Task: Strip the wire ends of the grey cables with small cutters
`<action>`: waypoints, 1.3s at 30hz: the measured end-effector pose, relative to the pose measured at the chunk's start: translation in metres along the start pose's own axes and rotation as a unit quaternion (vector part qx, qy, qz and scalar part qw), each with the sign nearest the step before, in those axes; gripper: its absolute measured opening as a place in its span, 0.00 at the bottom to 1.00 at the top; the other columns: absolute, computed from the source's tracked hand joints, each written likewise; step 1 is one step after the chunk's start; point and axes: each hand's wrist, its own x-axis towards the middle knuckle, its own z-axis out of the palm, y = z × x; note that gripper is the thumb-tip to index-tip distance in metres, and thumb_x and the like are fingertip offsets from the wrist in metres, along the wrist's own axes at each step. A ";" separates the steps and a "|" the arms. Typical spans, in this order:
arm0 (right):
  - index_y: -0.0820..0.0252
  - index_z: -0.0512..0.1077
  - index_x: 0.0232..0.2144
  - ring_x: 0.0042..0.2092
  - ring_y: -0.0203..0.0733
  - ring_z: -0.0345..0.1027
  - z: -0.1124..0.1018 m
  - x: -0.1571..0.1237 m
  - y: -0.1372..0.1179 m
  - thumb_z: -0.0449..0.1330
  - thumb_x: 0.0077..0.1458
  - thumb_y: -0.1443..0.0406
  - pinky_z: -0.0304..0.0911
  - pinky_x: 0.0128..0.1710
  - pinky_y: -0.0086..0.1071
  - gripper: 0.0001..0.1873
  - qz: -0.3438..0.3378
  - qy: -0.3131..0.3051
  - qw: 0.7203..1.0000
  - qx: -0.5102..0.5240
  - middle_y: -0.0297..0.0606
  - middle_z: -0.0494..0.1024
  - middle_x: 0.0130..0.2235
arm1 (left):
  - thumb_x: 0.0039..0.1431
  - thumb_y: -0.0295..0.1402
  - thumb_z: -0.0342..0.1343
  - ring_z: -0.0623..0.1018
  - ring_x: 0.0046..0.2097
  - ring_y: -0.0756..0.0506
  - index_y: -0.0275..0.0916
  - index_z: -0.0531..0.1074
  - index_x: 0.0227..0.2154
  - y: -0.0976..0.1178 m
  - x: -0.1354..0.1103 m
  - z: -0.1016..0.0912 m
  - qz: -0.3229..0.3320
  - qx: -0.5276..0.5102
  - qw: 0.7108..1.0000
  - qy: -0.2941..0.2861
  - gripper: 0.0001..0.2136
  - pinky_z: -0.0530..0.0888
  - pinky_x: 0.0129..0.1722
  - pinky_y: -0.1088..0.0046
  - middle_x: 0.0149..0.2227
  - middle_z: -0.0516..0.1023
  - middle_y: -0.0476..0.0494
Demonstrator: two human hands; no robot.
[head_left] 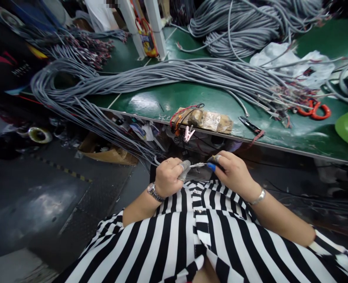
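My left hand (171, 177) is closed around a grey cable near its stripped end, with tape-like wraps on its thumb and finger. The bare, pale end of the cable (196, 165) sticks out to the right between my two hands. My right hand (234, 171) pinches the tip of that end between a wrapped finger and a thumb with something blue on it. Both hands are in front of my striped shirt, just below the bench edge. A long bundle of grey cables (150, 75) lies along the bench, and several strands hang over its edge toward my left hand.
On the green bench (138, 103) lie a taped cardboard piece (212, 121) with wires, a pink clip (188, 134), a dark cutting tool (250, 124) and orange-handled scissors (314, 110). Coiled cables (244, 27) are piled behind. A cardboard box (109, 153) sits below at left.
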 end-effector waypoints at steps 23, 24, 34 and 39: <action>0.59 0.72 0.29 0.34 0.43 0.62 -0.016 0.004 0.010 0.55 0.56 0.65 0.57 0.35 0.36 0.07 -0.035 0.000 0.993 -0.110 0.41 0.72 0.33 | 0.59 0.31 0.51 0.73 0.31 0.48 0.37 0.75 0.31 -0.001 0.003 -0.002 -0.027 -0.005 0.999 -0.028 0.08 0.70 0.33 0.72 0.28 0.75 0.43; 0.59 0.73 0.29 0.34 0.43 0.62 -0.016 0.005 0.010 0.55 0.56 0.65 0.56 0.35 0.37 0.07 -0.037 -0.002 0.993 -0.113 0.41 0.72 0.33 | 0.59 0.31 0.51 0.73 0.32 0.48 0.37 0.75 0.32 -0.001 0.003 -0.002 -0.026 -0.005 0.999 -0.029 0.08 0.70 0.33 0.72 0.28 0.75 0.43; 0.59 0.71 0.29 0.34 0.42 0.61 -0.007 0.008 0.002 0.55 0.56 0.65 0.57 0.35 0.35 0.07 -0.063 -0.016 0.994 -0.084 0.41 0.71 0.33 | 0.59 0.30 0.52 0.71 0.31 0.48 0.36 0.75 0.32 0.000 -0.001 -0.001 -0.011 -0.009 0.999 -0.039 0.07 0.69 0.33 0.72 0.28 0.74 0.43; 0.60 0.67 0.24 0.33 0.41 0.61 0.007 0.007 0.000 0.54 0.57 0.64 0.58 0.33 0.34 0.10 -0.016 0.002 1.000 -0.002 0.40 0.69 0.30 | 0.59 0.31 0.52 0.71 0.31 0.49 0.37 0.75 0.31 0.002 0.001 -0.003 -0.013 -0.007 0.999 -0.037 0.07 0.69 0.32 0.72 0.27 0.74 0.43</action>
